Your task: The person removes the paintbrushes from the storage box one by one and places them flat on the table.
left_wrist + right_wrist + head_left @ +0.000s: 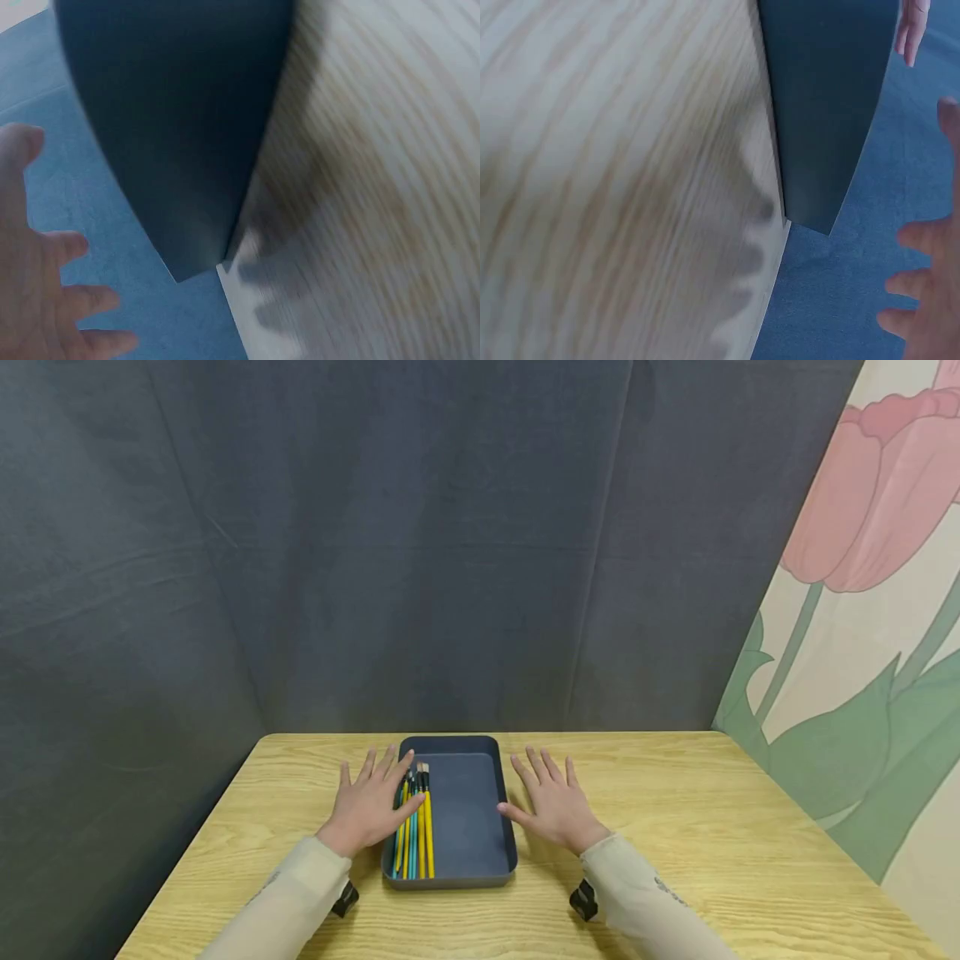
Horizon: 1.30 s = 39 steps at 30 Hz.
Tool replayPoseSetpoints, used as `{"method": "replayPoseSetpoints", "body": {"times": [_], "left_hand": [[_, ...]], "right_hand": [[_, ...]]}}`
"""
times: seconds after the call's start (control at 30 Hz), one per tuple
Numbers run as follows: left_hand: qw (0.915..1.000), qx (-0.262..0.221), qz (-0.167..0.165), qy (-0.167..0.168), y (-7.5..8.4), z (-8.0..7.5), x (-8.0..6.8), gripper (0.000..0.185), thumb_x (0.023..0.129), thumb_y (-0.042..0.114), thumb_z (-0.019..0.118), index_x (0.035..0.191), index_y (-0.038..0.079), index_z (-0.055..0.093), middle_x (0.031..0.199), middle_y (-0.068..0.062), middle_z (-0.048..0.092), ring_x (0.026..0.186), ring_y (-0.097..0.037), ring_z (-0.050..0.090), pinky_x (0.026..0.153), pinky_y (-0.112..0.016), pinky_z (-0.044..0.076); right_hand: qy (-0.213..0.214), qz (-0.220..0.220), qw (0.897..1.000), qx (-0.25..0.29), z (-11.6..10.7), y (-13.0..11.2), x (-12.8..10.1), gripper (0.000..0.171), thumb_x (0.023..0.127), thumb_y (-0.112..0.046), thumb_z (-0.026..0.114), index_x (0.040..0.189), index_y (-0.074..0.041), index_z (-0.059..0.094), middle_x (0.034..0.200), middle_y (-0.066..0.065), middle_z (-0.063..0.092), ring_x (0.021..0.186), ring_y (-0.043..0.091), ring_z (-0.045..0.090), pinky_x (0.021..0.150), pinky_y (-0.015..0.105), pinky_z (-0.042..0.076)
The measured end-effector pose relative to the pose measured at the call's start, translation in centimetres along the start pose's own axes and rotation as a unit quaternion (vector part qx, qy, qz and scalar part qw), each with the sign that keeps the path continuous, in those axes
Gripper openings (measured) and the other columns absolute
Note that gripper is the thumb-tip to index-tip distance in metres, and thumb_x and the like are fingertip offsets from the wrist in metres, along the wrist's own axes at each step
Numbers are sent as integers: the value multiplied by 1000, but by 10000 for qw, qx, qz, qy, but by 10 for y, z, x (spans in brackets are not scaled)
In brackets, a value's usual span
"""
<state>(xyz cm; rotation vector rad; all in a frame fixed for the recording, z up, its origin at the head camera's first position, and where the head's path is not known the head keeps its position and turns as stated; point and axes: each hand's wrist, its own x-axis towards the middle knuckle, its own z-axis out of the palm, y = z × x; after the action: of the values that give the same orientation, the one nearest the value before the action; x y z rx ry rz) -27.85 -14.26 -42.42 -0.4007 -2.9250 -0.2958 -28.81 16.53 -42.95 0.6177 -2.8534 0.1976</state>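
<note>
A dark grey rectangular tray (472,827) lies on the wooden table. Along its left side lie several paintbrushes (428,835) with yellow and teal handles, bristles toward the far end. My left hand (371,806) is spread over the tray's left edge, its thumb above the brushes. Beyond the right edge my right hand (553,808) is spread palm down, thumb tip near the rim. Both wrist views show the tray's outer wall (172,135) with straight fingers raised off the table. Neither hand holds anything. Part of the brushes is hidden by the left hand.
The light wooden table (675,827) extends to both sides of the tray. A dark grey curtain (450,543) hangs behind and to the left. At right stands a wall panel with painted tulips (862,510). Dark wrist devices (583,900) sit under the sleeves.
</note>
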Motion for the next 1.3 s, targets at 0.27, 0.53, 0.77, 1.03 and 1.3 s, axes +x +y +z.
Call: {"method": "replayPoseSetpoints", "body": {"times": [0.27,0.53,0.77,1.03,1.3], "left_hand": [[9913,-1270,-349,-86,1,-8,5,65,91,31,63,145,3,39,140,-23,49,111,-36,60,83,-48,54],[9551,-2821,-887,-156,-3,-9,8,47,90,11,64,133,-2,52,117,-21,63,99,-31,65,75,-39,57],[9244,-3618,-1206,-69,-6,-4,6,35,88,3,62,121,-6,59,111,-23,63,80,-25,66,65,-30,57],[9068,-3937,-1494,-206,-6,1,4,32,86,-3,60,118,-7,60,104,-21,61,66,-16,58,63,-30,57],[9007,-4051,-1557,-211,-9,5,3,31,85,-6,59,116,-8,61,103,-22,60,75,-20,62,65,-34,58]], "right_hand": [[482,42,9982,366,-2,0,2,42,92,-37,62,125,-11,62,126,13,62,114,32,60,97,50,48],[310,319,9957,809,-5,-1,4,19,92,-27,62,105,-16,69,97,0,71,78,16,67,64,35,54],[189,347,9950,922,-7,-2,4,17,93,-25,62,104,-15,70,92,-1,72,75,14,66,61,34,53],[136,347,9955,876,-5,-3,4,17,92,-26,62,104,-16,70,95,0,71,76,15,65,62,35,53],[91,354,9956,860,-4,-2,4,16,93,-27,61,102,-18,70,97,0,71,78,15,65,62,35,53]]}}
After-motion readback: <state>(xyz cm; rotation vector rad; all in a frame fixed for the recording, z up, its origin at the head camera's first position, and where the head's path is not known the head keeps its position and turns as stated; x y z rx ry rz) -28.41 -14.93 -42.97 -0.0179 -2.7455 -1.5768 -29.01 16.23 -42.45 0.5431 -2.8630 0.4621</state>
